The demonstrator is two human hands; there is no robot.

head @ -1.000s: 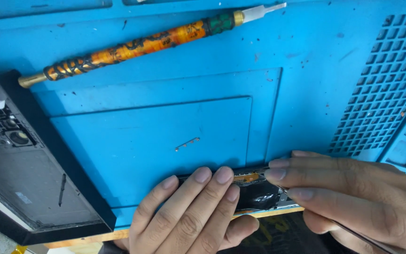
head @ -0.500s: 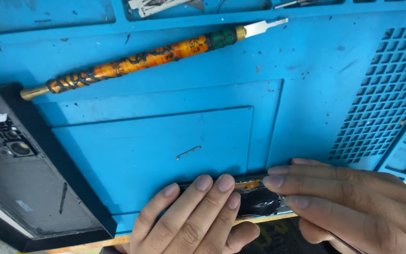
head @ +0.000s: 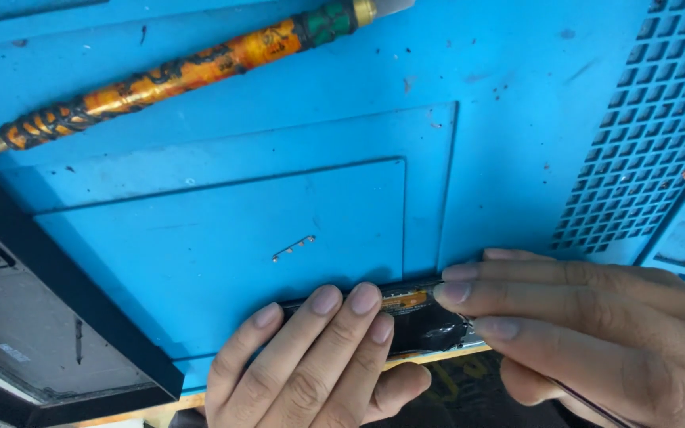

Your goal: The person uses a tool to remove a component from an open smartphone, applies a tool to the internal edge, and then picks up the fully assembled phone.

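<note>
Both of my hands grip a thin dark device part [head: 422, 323] standing on edge at the near border of a blue work mat [head: 223, 230]. My left hand [head: 311, 364] presses several fingertips on its left half, thumb underneath. My right hand [head: 588, 333] pinches its right half, with fingertips by a small orange flex strip [head: 406, 299] on the part. A short row of tiny metal bits [head: 293, 248] lies on the mat just above my left fingers.
An orange patterned tool handle [head: 176, 75] with a green collar lies diagonally across the mat's far side. A black framed panel [head: 33, 333] rests on the mat's left edge. A grid of small compartments [head: 644, 150] fills the mat's right side.
The view has drawn closer and shifted slightly. My hands keep the same grip on the dark part, and the fingers have barely moved.
</note>
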